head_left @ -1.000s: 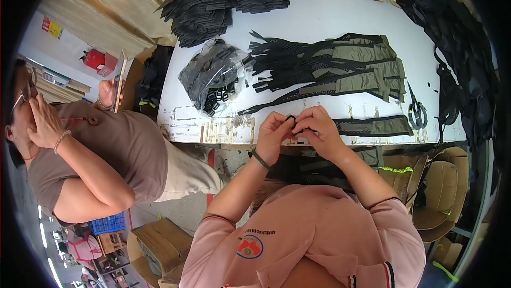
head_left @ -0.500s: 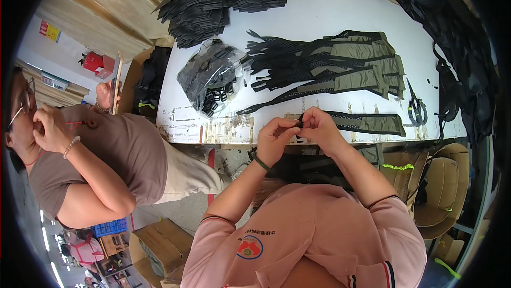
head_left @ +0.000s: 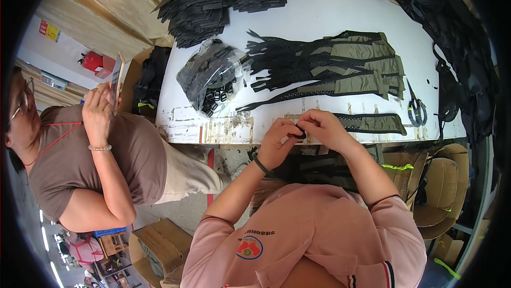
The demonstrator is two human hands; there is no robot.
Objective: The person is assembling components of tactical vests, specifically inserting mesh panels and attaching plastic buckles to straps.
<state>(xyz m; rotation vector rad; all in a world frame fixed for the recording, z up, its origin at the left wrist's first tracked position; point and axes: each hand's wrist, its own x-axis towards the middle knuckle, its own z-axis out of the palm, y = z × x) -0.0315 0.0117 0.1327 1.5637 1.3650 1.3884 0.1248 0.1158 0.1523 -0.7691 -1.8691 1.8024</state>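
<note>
At the table's near edge my two hands meet, fingers pinched. Between them is a small black piece (head_left: 302, 133), which looks like the end of a strap; whether a buckle is on it I cannot make out. My left hand (head_left: 278, 140) grips it from the left, and my right hand (head_left: 326, 130) from the right. An olive and black mesh strap (head_left: 375, 123) lies along the table edge, its left part hidden behind my right hand. Beyond my hands stands a clear plastic bag (head_left: 210, 72) of black buckles. Several similar olive and black straps (head_left: 346, 64) lie piled beside it.
Black scissors (head_left: 417, 109) lie at the table's right. Stacks of black strips (head_left: 229, 0) stand at the far left, and black fabric (head_left: 447, 38) hangs at the far right. A person (head_left: 101, 171) holding a phone (head_left: 118, 83) stands to my left. Cardboard boxes (head_left: 439, 181) sit at the lower right.
My fingers have shifted round the black piece, which now sits slightly lower and shows as a curled loop. The person at left has brought a hand down from near the face to the phone.
</note>
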